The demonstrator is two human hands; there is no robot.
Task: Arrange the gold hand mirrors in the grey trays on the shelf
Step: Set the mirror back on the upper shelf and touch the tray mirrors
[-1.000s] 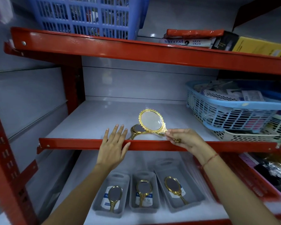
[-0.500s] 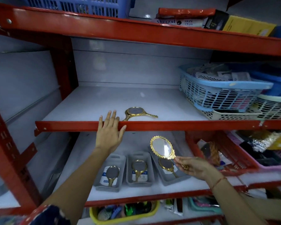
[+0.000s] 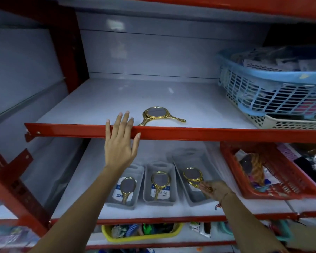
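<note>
Gold hand mirror (image 3: pixel 192 175) head far-left, right hand (image 3: pixel 216 189) gripping handle, left hand (image 3: pixel 119 143) open

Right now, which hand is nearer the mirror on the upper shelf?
Left. The left hand rests on the shelf edge beside the mirror; the right hand is a shelf lower, at the right tray.

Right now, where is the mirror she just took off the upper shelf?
In her right hand, low over the rightmost grey tray on the lower shelf, the held mirror is right of two single-mirror trays.
</note>
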